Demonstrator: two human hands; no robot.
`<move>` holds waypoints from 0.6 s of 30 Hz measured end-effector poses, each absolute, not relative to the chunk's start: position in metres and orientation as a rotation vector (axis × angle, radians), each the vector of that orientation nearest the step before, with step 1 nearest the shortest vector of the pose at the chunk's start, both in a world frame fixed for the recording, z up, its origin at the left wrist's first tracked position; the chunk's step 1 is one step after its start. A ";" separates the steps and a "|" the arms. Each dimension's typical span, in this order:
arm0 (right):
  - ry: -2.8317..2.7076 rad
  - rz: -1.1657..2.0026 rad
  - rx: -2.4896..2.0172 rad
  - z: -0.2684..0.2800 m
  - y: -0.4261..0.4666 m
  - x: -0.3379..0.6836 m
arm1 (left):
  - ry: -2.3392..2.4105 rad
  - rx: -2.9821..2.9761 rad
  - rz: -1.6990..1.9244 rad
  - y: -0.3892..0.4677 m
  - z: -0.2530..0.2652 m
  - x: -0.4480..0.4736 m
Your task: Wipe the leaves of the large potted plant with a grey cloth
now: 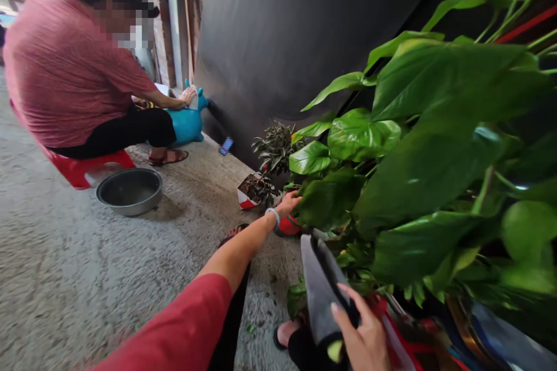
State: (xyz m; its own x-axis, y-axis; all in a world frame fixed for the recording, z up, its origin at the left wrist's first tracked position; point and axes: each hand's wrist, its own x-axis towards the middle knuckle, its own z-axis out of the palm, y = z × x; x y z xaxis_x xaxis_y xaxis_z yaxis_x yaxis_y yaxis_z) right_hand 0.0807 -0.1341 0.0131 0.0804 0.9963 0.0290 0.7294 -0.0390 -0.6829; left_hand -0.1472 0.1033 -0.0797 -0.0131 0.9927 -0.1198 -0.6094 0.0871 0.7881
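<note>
My left hand (289, 204), with a pale bracelet at the wrist, reaches forward with fingers stretched out. Its fingertips are at the edge of a large dark green leaf (331, 198), partly hidden, so contact is unclear. Just below that hand is a red pot (288, 226). At the lower right my right hand (363, 333) grips a grey, tapered, open thing (319, 284) with a dark inside; its exact kind is not clear. A yellowish leaf piece (335, 351) shows at its lower end. Broad-leaved foliage (430, 156) fills the right side.
A person in a red shirt (73, 75) sits on a red stool (72, 171), a hand on a blue animal-shaped toy (187, 124). A grey basin (129, 191) stands on concrete. Beside the dark wall panel (296, 29) is a small potted plant (256, 188). Red items (404, 342) lie lower right.
</note>
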 end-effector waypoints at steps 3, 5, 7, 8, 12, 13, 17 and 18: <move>-1.581 0.374 -1.754 0.040 -0.085 0.057 | 0.751 0.552 1.381 0.091 -0.094 -0.125; -1.536 0.216 -1.663 0.044 -0.053 0.035 | 0.716 0.511 1.382 0.082 -0.100 -0.117; -1.614 0.242 -1.621 0.034 -0.035 0.017 | 0.728 0.480 1.408 0.075 -0.105 -0.115; -1.682 0.310 -1.625 0.026 -0.035 0.012 | 0.746 0.465 1.426 0.073 -0.108 -0.116; -1.737 0.625 -1.781 -0.002 -0.075 0.027 | 0.762 0.462 1.486 0.071 -0.116 -0.122; -1.685 0.689 -1.831 -0.001 -0.088 0.037 | 0.755 0.472 1.494 0.071 -0.119 -0.123; -1.442 0.626 -1.883 0.029 -0.093 0.057 | 0.777 0.471 1.480 0.072 -0.126 -0.122; -1.400 0.512 -1.856 0.036 -0.082 0.053 | 0.787 0.465 1.466 0.071 -0.128 -0.120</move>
State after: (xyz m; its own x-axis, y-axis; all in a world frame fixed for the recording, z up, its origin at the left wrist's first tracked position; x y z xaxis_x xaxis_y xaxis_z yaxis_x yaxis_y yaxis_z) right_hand 0.0527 -0.0819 0.0364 0.3240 0.9389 0.1164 0.6418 -0.1277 -0.7562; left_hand -0.1200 0.0712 -0.1276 -0.0725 0.9799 -0.1856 -0.6961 0.0836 0.7131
